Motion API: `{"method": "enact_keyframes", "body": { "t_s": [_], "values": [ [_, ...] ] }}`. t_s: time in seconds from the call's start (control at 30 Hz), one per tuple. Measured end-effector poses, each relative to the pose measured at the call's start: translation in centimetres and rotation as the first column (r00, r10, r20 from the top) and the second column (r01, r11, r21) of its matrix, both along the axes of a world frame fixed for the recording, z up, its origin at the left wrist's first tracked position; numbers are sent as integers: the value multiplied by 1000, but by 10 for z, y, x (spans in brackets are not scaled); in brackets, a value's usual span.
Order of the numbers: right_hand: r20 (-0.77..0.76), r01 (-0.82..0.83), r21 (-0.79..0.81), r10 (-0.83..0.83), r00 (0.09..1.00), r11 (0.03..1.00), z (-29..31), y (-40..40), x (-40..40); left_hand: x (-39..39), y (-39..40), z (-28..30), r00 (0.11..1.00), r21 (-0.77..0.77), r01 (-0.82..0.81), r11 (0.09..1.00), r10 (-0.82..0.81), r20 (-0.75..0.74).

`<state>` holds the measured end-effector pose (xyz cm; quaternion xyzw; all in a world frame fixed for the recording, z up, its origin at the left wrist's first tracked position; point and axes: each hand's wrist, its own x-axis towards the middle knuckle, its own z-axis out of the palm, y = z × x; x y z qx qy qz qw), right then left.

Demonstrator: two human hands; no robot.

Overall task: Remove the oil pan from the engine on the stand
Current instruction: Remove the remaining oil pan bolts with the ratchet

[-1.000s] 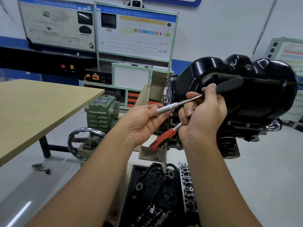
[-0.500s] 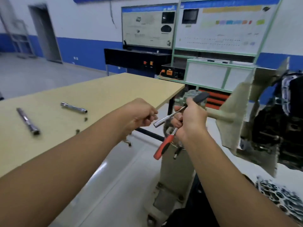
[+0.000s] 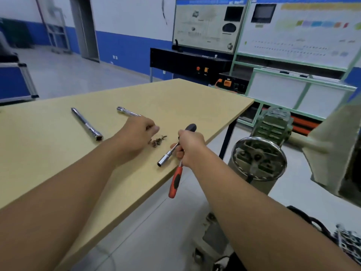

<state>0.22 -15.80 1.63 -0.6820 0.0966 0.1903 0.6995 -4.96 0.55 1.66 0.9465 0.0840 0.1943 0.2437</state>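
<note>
The wooden table (image 3: 175, 98) serves as the landmark here; the oil pan and the engine itself lie outside the frame, so their place cannot be told, and only the pale plate of the engine stand (image 3: 336, 145) shows, off the table's right edge, with a round handwheel (image 3: 258, 159) on a green gearbox (image 3: 277, 124) between it and the table.

The right hand (image 3: 190, 148) hangs over the table's near right edge; its fingers are curled tight round two tools at once: a socket driver (image 3: 168, 156) with a black knob at its upper end and a chrome socket at its lower end above the tabletop, and a ratchet handle (image 3: 175, 181) with a red and black grip that hangs down past the table's edge.

The left hand (image 3: 136, 135) sits over the tabletop just left of the right hand; its fingers are bent with the thumb brought against the fingertips, though whether anything is pinched between them cannot be told; a small heap of bolts (image 3: 158, 140) lies on the table just beside those fingertips, between the two hands.

Farther left on the table lies a long chrome socket wrench (image 3: 87, 124); behind the left hand lies a shorter chrome extension bar (image 3: 128, 112), partly hidden by the hand; neither is touched.

Beyond the table's far edge stand two training display boards (image 3: 207, 24) on frames against the wall.
</note>
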Motion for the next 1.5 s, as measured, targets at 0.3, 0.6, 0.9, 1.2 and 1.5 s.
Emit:
{"method": "enact_keyframes", "body": {
  "t_s": [0.3, 0.6, 0.9, 1.2, 1.5],
  "values": [
    [-39, -185, -150, 181, 983, 971, 5, 27, 26, 2, 11, -9, 940, -331, -180, 926, 261, 220],
    [-155, -157, 166, 183, 971, 974, 5, 28, 26, 23, 9, -17, 997, -127, 5, 992, -15, -72],
    [-186, 161, 467, -81, 979, 870, -2, 14, 24, 37, -1, -14, 963, 270, 265, 925, -244, -110],
    [-169, 49, 569, 59, 984, 821, -4, 6, 17, 33, -1, -20, 949, 125, 294, 948, -305, 82],
    [-36, 99, 549, -95, 995, 830, 31, -37, 10, 16, -37, 31, 927, -432, 205, 878, -33, 374]
  ]
}}
